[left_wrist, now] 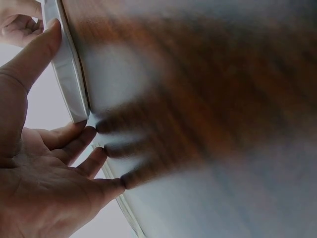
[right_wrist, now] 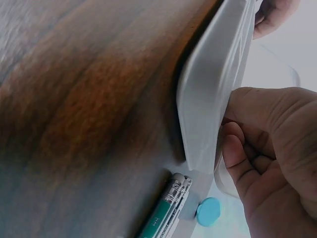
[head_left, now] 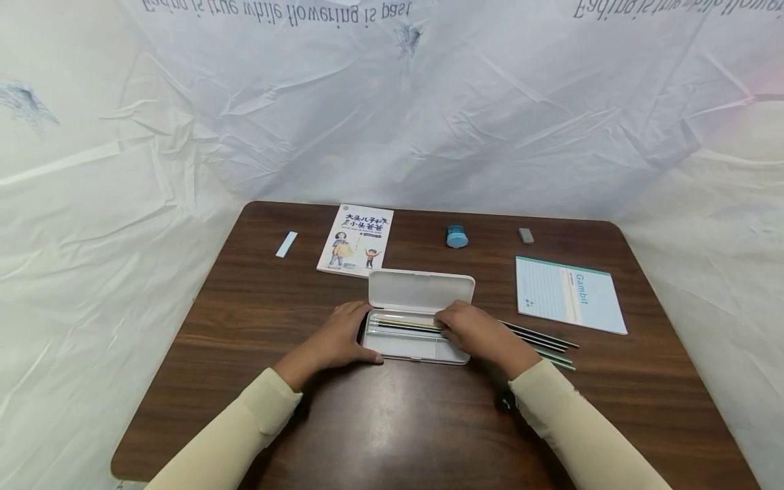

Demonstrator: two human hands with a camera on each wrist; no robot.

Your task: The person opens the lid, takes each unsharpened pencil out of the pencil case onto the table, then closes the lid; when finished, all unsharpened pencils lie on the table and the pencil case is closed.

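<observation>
A white pencil case (head_left: 398, 348) lies on the table with its lid (head_left: 422, 290) tipped back. Several pencils (head_left: 404, 327), dark and yellowish, lie lengthwise in its back compartment. My left hand (head_left: 339, 338) grips the left end, thumb along the front wall and fingers around the far side; the left wrist view shows the case wall (left_wrist: 69, 74) between them. Over the right end of the case, my right hand (head_left: 474, 333) has its fingers curled at the pencils' ends and pinches there. In the right wrist view its fingertips are partly hidden behind the case wall (right_wrist: 205, 94).
Loose dark and green pencils (head_left: 545, 338) lie right of the case, partly under the right forearm. Behind stand a picture booklet (head_left: 361, 238), a blue sharpener (head_left: 456, 236) and a grey eraser (head_left: 526, 235). A pale strip (head_left: 286, 244) lies left, a notebook (head_left: 569, 292) right.
</observation>
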